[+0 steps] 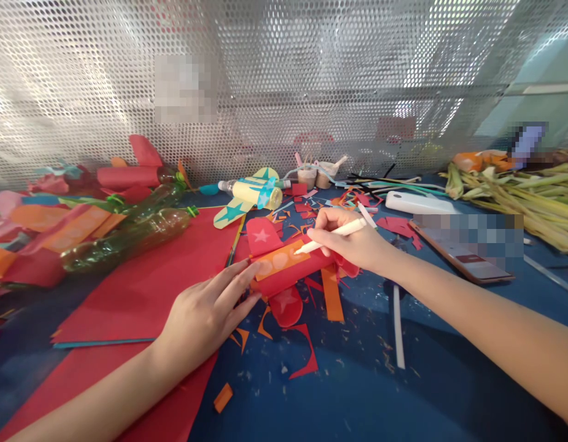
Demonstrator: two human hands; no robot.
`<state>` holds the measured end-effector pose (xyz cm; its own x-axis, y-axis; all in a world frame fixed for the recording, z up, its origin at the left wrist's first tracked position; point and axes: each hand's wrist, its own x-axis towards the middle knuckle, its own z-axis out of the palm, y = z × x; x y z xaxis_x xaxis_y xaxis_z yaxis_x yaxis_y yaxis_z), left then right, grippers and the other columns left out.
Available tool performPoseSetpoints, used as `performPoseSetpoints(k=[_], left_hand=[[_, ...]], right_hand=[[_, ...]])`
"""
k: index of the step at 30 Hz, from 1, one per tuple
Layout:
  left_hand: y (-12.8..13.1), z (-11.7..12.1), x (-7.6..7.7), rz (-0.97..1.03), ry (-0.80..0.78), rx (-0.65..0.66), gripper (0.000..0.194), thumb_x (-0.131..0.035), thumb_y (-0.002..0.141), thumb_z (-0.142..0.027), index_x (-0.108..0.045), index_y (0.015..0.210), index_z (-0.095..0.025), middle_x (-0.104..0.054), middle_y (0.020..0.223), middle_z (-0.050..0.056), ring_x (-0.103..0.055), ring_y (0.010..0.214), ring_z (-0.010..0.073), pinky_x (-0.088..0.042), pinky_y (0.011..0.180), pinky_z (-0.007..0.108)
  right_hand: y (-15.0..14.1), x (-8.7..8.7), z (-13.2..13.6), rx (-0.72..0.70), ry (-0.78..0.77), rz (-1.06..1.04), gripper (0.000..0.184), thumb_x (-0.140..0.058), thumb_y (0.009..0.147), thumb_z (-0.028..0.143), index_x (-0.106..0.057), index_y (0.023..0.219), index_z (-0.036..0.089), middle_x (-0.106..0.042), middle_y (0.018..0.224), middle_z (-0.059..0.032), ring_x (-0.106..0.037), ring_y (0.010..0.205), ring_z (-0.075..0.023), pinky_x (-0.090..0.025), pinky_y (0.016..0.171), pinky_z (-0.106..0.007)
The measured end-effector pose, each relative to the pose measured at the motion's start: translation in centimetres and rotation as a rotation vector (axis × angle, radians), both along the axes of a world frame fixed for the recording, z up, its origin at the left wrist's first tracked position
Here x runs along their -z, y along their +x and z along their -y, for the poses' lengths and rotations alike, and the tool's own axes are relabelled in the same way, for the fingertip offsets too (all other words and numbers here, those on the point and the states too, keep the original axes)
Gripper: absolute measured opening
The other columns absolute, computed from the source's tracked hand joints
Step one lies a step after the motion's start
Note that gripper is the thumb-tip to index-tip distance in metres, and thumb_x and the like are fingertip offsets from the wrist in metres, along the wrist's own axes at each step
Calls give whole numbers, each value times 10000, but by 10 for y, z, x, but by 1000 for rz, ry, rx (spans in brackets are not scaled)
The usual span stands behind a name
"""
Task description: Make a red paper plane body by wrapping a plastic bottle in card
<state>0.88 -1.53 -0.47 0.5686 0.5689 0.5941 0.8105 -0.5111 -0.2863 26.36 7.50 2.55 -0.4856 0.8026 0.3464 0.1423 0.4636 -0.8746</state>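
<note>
A red paper airplane model (293,271) lies on the blue table, with rounded wings that carry pale stars. Along its body runs an orange strip (286,256) marked with pale round spots. My right hand (346,238) grips a white marker pen (332,235), its tip at the strip's right part. At the model's left end, my left hand (214,304) lies with fingers stretched out, its fingertips touching the body and strip. Under the model's right end an orange paper strip (332,293) pokes out. Red and orange paper scraps (305,350) are scattered around it.
Large red paper sheets (141,294) spread at left, beside green plastic bottles (132,239). Behind the model are a yellow paper airplane (251,193) and small cups (307,178). A phone (463,252) and dry husks (523,196) lie at right. Perforated metal (284,80) rises behind.
</note>
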Motion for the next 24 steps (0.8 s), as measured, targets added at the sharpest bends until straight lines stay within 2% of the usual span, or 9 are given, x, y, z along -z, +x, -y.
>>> performPoseSetpoints(k=[24], left_hand=[[0,-1,1,0,19,5,299,-472,954,-287,-516,1212,-143,-724,1050,114,-732,708,221,-545,513,302]], right_hand=[[0,3,-2,-24,3,1,229,-605,834,287,-464,674,205,-534,487,74,-441,432,-66,-303,454,-219]])
